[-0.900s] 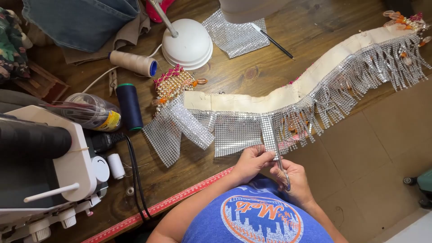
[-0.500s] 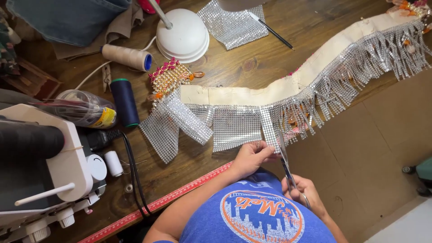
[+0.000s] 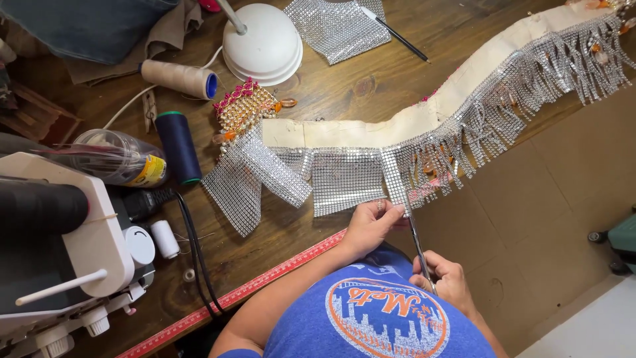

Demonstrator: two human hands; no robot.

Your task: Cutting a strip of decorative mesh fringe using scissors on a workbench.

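A long cream band (image 3: 397, 122) edged with silver rhinestone mesh and fringe (image 3: 503, 113) curves across the wooden table (image 3: 371, 86). My left hand (image 3: 372, 225) pinches the lower edge of a narrow rhinestone strip (image 3: 395, 182) hanging off the table's front edge. My right hand (image 3: 447, 282) grips the handles of thin scissors (image 3: 417, 242), whose blades point up at that strip, right beside my left fingers. A beaded pink and gold ornament (image 3: 242, 109) lies at the band's left end.
A white sewing machine (image 3: 66, 252) stands at the left, with a navy thread spool (image 3: 177, 146), a beige spool (image 3: 179, 78), a plastic bottle (image 3: 112, 159) and a black cable (image 3: 195, 258). A white lamp base (image 3: 262, 43), a mesh piece (image 3: 338, 26) and a red tape measure (image 3: 265, 282) lie around.
My right hand has slid down and back toward my body with the scissors. My left hand has stayed on the strip. The view has shifted slightly.
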